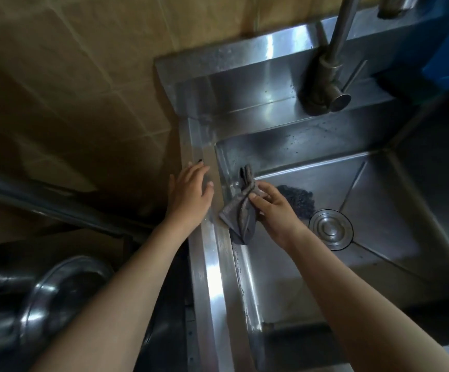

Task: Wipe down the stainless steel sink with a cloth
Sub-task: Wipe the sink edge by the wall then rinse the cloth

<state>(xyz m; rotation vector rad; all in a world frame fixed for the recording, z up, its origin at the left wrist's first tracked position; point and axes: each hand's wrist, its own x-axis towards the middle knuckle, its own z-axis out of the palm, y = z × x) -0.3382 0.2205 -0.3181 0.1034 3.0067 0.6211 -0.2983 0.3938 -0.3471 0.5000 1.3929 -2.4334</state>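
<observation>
- Right hand (273,210) pinching a bunched grey cloth (240,210) between thumb and fingers, pressing it against the inner left wall of the sink (244,269), just below the rim.
- Left hand (189,196) lying flat and spread wide on the sink's left ledge, holding nothing, just beside the cloth and across the rim from it.
- Risking a slip: ledge under the left palm looking wet and glossy, so bracing weight there possibly sliding the palm off toward the dark gap on its outer side.
- Risking patchy cleaning: cloth being gathered into a narrow twist, so probably touching only a thin strip of the wall and leaving the spotted band below the right wrist unwiped.
- Risking smearing: dark granular patch (297,200) lying on the basin floor just beyond the right knuckles, likely being dragged toward the drain cover (330,229) to the right of the right wrist.
- Risking a knock: faucet (330,65) standing well beyond both hands, in the path of any long upward stroke.
- Counting: two hands, one cloth, one sink basin, one drain cover, one faucet, one dark patch.
- Counting further: one round metal bowl (65,294) lying near the left forearm, outside the sink; one blue object (443,49) showing far beyond the right hand, identity being unclear.
</observation>
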